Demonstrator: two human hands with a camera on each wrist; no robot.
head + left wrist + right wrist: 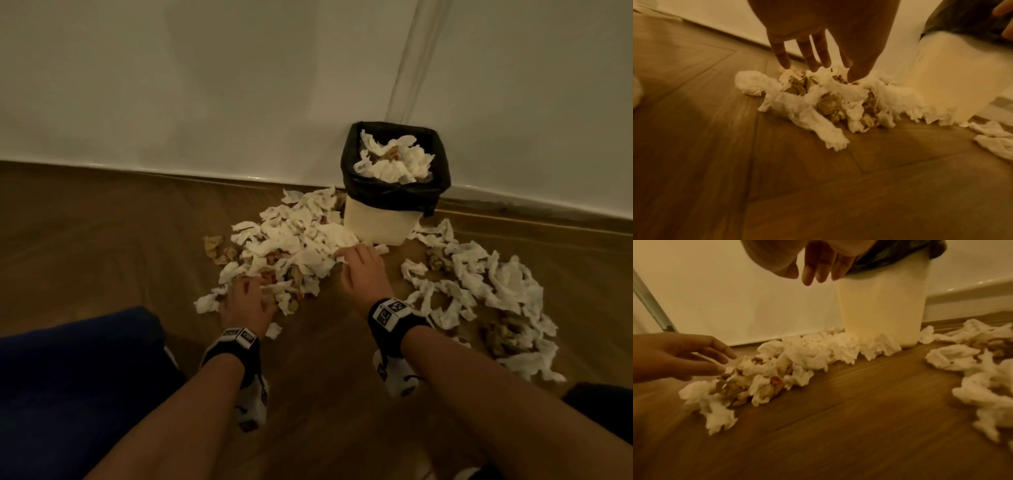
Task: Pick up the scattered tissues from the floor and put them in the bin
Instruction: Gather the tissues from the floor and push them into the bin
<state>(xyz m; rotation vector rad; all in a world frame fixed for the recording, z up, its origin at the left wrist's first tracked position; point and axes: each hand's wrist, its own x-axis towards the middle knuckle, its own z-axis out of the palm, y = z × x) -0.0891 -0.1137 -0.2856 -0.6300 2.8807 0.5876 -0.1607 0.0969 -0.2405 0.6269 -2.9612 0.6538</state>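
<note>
A cream bin (376, 222) with a black liner stands against the wall, heaped with white tissues. A pile of white and brownish tissues (291, 246) lies on the floor to its left, and a second pile (479, 291) to its right. My left hand (246, 298) reaches into the near edge of the left pile; in the left wrist view the hand (818, 68) has straight fingers touching the top of the tissues (828, 104). My right hand (356, 263) hovers at that pile's right edge. Its fingers (807, 275) hang relaxed and hold nothing, in front of the bin (879, 308).
The floor is brown wood with a white wall and skirting (137, 164) behind. A pipe (407, 68) runs up the wall above the bin. My blue-clad knee (68, 377) is at lower left, and my feet (253, 404) are under my wrists.
</note>
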